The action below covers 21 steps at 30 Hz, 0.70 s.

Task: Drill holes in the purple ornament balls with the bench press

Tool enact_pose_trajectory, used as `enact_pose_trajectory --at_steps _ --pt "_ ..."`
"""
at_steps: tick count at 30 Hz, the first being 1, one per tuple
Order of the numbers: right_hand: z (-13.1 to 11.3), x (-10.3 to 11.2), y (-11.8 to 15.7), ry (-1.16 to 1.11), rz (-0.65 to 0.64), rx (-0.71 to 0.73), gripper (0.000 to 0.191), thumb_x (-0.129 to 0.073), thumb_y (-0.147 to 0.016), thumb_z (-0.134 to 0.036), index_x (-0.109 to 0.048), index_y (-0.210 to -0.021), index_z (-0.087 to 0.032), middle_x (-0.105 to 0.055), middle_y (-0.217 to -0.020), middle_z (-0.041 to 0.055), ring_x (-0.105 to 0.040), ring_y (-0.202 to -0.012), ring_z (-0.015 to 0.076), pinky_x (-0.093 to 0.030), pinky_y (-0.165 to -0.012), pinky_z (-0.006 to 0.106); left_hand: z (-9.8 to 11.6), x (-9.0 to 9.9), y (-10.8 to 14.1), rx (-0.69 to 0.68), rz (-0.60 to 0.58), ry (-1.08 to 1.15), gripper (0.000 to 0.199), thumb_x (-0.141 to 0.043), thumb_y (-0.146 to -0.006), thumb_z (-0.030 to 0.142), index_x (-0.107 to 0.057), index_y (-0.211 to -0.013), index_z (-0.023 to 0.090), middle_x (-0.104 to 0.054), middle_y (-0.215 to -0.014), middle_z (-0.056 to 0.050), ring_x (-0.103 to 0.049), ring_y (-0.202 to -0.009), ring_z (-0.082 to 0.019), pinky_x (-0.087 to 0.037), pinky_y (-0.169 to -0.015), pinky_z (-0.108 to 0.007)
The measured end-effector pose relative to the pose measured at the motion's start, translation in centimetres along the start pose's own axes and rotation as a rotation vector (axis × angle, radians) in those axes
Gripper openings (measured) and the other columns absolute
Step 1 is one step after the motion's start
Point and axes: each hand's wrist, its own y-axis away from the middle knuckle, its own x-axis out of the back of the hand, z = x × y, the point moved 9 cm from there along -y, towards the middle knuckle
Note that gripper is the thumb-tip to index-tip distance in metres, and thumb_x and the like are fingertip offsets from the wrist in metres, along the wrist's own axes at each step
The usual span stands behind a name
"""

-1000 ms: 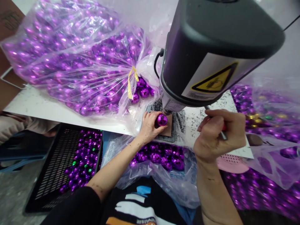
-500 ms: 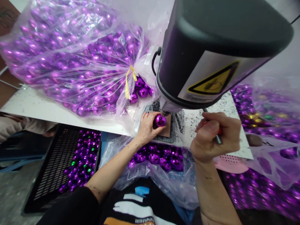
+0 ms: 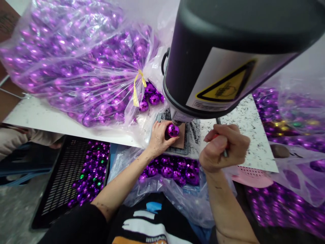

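Observation:
My left hand (image 3: 158,138) is closed around a shiny purple faceted ball (image 3: 173,130). It keeps the ball over a brown board (image 3: 180,140) on the machine's grey base plate (image 3: 187,149). Right above the ball sits the metal chuck (image 3: 177,122) of a black drill press (image 3: 185,44), which bears a yellow warning label. Any bit between chuck and ball is too small to make out. To the right, my right hand (image 3: 225,147) forms a fist around the press's lever handle (image 3: 225,153), whose red grip shows between the fingers.
Several purple balls fill an open plastic bag (image 3: 162,189) at my lap. A large tied bag (image 3: 83,67) of balls covers the table's left. Black shavings litter the white tabletop (image 3: 256,135). A black crate (image 3: 61,176), a pink basket (image 3: 254,178) and more bagged balls (image 3: 281,206) surround it.
My right hand has moved left with the lever handle, closer to the machine. My left hand and the ball stay in place under the chuck. The view has shifted slightly.

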Motion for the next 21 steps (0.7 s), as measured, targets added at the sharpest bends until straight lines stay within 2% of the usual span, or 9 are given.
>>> enact_pose_trajectory --at_steps 5,7,11,13,15,17,19,21 --pt "1.0 -0.5 1.7 0.015 -0.027 0.011 0.023 -0.049 -0.087 -0.023 -0.059 -0.108 -0.024 -0.053 -0.066 -0.0018 -0.055 -0.065 0.008 -0.045 -0.061 0.025 0.2 0.2 0.0 -0.019 0.015 0.006 0.049 -0.077 -0.081 0.04 -0.055 -0.119 0.019 -0.066 -0.109 -0.009 -0.059 -0.104 -0.026 -0.042 -0.1 -0.044" --pt "0.7 -0.4 1.6 0.012 -0.034 -0.001 0.02 -0.05 -0.088 -0.025 -0.06 -0.105 -0.023 -0.054 -0.066 -0.0021 -0.056 -0.065 0.008 -0.046 -0.06 0.025 0.3 0.2 0.1 -0.017 0.017 0.007 0.049 -0.077 -0.081 0.04 -0.055 -0.119 0.019 -0.067 -0.11 -0.009 -0.06 -0.104 -0.026 -0.042 -0.101 -0.044" --pt "-0.5 0.4 -2.0 0.023 0.011 -0.102 0.019 -0.046 -0.093 -0.029 -0.062 -0.096 -0.019 -0.049 -0.063 -0.0035 -0.049 -0.051 0.0036 -0.033 -0.049 0.021 0.3 0.2 0.0 -0.029 0.036 0.018 0.048 -0.078 -0.08 0.037 -0.056 -0.119 0.019 -0.067 -0.113 -0.009 -0.06 -0.105 -0.026 -0.042 -0.101 -0.044" --pt "-0.7 0.3 -4.8 0.04 0.019 -0.175 0.03 -0.043 -0.095 -0.033 -0.062 -0.081 -0.014 -0.046 -0.061 -0.0031 -0.044 -0.047 0.0009 -0.027 -0.047 0.02 0.3 0.2 -0.1 -0.033 0.045 0.039 0.049 -0.08 -0.079 0.034 -0.056 -0.118 0.018 -0.067 -0.113 -0.009 -0.061 -0.105 -0.026 -0.043 -0.101 -0.043" --pt "-0.1 -0.3 -7.4 -0.007 0.016 -0.279 0.044 -0.044 -0.095 -0.045 -0.059 -0.071 -0.011 -0.045 -0.061 -0.0025 -0.04 -0.046 -0.0005 -0.028 -0.048 0.019 0.4 0.5 -0.2 -0.027 0.04 0.08 0.05 -0.081 -0.078 0.032 -0.056 -0.118 0.018 -0.067 -0.114 -0.01 -0.061 -0.106 -0.026 -0.045 -0.099 -0.043" --pt "0.2 -1.1 -9.2 -0.058 0.013 -0.31 0.05 -0.046 -0.093 -0.05 -0.056 -0.066 -0.009 -0.042 -0.058 -0.0025 -0.039 -0.048 -0.0008 -0.029 -0.05 0.018 0.9 1.3 0.3 -0.026 0.022 0.139 0.05 -0.08 -0.079 0.031 -0.054 -0.121 0.018 -0.066 -0.117 -0.01 -0.061 -0.109 -0.026 -0.047 -0.098 -0.042" --pt "0.5 -1.6 -10.2 -0.074 0.006 -0.314 0.052 -0.046 -0.093 -0.05 -0.053 -0.062 -0.008 -0.038 -0.054 -0.0027 -0.038 -0.049 -0.0008 -0.029 -0.053 0.018 1.7 2.5 1.3 -0.037 -0.024 0.183 0.052 -0.077 -0.082 0.032 -0.052 -0.126 0.019 -0.065 -0.12 -0.011 -0.061 -0.112 -0.026 -0.049 -0.098 -0.042" --pt "0.6 -1.9 -10.3 -0.059 -0.006 -0.315 0.053 -0.045 -0.094 -0.05 -0.051 -0.061 -0.009 -0.035 -0.053 -0.0032 -0.036 -0.048 -0.0011 -0.027 -0.053 0.017 2.8 3.3 3.0 -0.069 -0.155 0.171 0.056 -0.075 -0.084 0.034 -0.05 -0.131 0.021 -0.064 -0.122 -0.011 -0.06 -0.112 -0.026 -0.05 -0.096 -0.041"
